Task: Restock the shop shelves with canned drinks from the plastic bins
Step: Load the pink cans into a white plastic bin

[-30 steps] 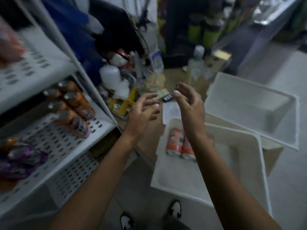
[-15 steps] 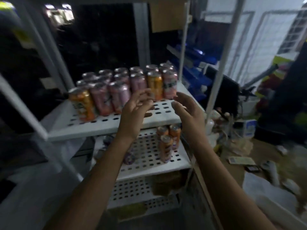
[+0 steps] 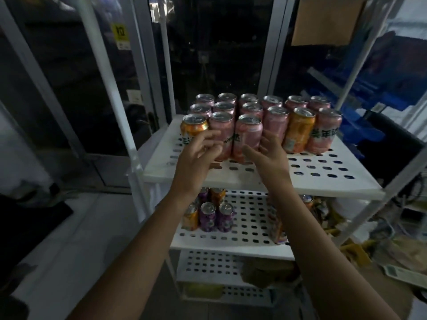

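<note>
Front-right pink can: green "美年达", last character partly cut off. Yellow door sticker: "拉". Other cans' print unreadable.

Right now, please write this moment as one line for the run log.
left hand: open, empty | right hand: open, empty | both before front-row pink metal drink cans | white perforated plastic shelf: cans upright

Dark glass doors, pale floor

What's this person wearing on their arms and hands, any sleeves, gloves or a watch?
No sleeves show: the left arm and right arm are bare to the frame's edge. The left hand and right hand have no gloves; no watch, bracelet or ring is visible, though the picture is slightly blurred.
</note>
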A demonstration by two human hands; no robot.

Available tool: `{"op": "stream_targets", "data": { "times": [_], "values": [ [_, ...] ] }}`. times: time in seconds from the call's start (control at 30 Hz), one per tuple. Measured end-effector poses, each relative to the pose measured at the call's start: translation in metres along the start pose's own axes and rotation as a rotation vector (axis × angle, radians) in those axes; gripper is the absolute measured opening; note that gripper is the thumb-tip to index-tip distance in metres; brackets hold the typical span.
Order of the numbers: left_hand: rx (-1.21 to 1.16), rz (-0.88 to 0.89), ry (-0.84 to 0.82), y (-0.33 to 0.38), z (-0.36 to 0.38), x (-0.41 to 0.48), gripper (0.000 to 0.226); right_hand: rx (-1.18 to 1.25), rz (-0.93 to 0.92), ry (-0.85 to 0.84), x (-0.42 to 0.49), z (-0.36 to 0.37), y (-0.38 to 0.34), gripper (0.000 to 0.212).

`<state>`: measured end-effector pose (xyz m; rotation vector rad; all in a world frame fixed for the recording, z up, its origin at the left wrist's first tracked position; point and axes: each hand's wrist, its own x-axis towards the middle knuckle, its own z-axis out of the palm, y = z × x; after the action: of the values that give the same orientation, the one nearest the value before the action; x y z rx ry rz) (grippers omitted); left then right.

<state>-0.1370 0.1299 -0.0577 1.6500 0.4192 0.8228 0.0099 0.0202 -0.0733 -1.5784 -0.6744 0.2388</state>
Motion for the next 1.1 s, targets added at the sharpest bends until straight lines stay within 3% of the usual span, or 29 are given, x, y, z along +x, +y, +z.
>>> {"op": "stream_targets", "data": {
  "times": [0.33, 0.43, 0.6, 0.93, 1.1],
  "values": [
    [-0.017, -0.030, -0.047, -0.011, 0.010, 0.008, 0.031, -0.236, -0.084, 0.105, 0.017, 0.001, 0.006, 0.050],
    [-0.057, -0.032, -0.065, -0.007, 0.024, 0.010, 0.024, -0.218, -0.083, 0.171, 0.011, -0.023, -0.001, 0.048],
    [-0.110, -0.032, -0.169, 0.006, 0.082, 0.009, 0.031, -0.235, -0.069, 0.281, -0.010, -0.089, -0.020, 0.045],
    [-0.221, -0.010, -0.632, 0.036, 0.272, -0.055, 0.029, -0.232, -0.029, 0.693, -0.137, -0.254, -0.022, 0.052],
    [-0.278, -0.053, -0.866, 0.033, 0.359, -0.129, 0.028, -0.278, 0.102, 0.927, -0.227, -0.329, -0.002, 0.059]
  ]
}}
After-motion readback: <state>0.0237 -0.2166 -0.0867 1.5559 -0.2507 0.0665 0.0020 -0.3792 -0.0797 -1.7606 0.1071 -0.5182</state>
